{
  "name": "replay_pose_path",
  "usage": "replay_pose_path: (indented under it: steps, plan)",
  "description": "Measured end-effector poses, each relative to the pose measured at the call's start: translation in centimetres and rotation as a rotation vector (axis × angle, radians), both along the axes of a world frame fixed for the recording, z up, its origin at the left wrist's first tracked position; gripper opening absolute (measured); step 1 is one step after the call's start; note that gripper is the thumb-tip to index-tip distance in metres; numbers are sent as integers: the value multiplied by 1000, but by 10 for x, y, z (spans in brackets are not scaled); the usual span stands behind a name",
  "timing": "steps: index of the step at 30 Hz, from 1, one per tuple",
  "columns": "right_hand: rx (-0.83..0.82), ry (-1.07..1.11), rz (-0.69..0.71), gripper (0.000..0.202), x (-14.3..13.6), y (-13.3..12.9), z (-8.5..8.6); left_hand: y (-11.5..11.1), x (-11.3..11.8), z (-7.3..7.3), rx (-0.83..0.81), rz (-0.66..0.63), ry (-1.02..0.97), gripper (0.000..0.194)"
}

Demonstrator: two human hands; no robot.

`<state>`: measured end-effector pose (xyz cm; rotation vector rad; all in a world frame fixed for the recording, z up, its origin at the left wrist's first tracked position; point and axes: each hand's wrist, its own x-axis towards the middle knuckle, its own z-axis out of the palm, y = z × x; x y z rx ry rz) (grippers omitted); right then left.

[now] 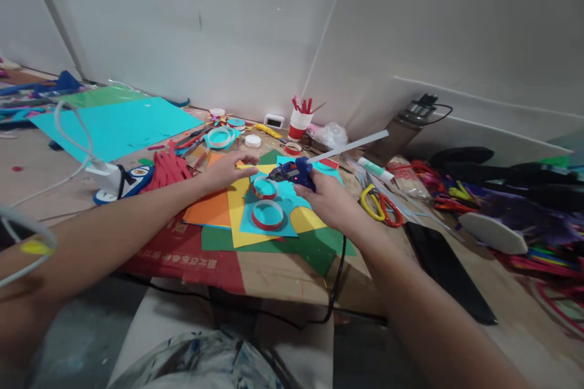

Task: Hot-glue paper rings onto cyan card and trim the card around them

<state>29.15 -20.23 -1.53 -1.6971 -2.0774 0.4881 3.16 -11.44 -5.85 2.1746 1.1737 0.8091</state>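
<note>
My right hand point(328, 197) grips a blue hot glue gun point(298, 173), a long clear glue stick point(351, 146) jutting from its back. The gun's nozzle points left, over the edge of a red-and-white ring point(265, 189) standing on light blue paper point(283, 219). My left hand point(228, 171) hovers just left of that ring, fingers stretched and apart, with nothing visible in them. Nearer to me, a second ring point(267, 216) rests on the same sheet. Yellow paper point(241, 228) and green paper point(314, 249) lie beneath.
Yellow and red scissors point(381, 205) and a black phone point(444, 270) lie at right. Behind stand a paper cup point(300, 121) of red sticks and a dark bottle point(401, 127). Red strips point(170, 171) lie at left. The gun's black cord point(338, 273) hangs over the table's front edge.
</note>
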Motion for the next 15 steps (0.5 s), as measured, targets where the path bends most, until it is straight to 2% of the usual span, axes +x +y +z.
replay_pose_path:
  steps: [4,6,8,15]
  plan:
    - [-17,17,19,28,-3,3,-6,-11,9,-8,51,-40,32,60]
    - [-26,28,19,30,-2,4,-9,-14,13,-11,68,-15,57,66]
    - [-35,35,4,29,-1,5,-13,-16,14,-11,73,11,70,67]
    - [-36,91,5,28,3,5,-21,-17,12,-9,91,-40,105,68]
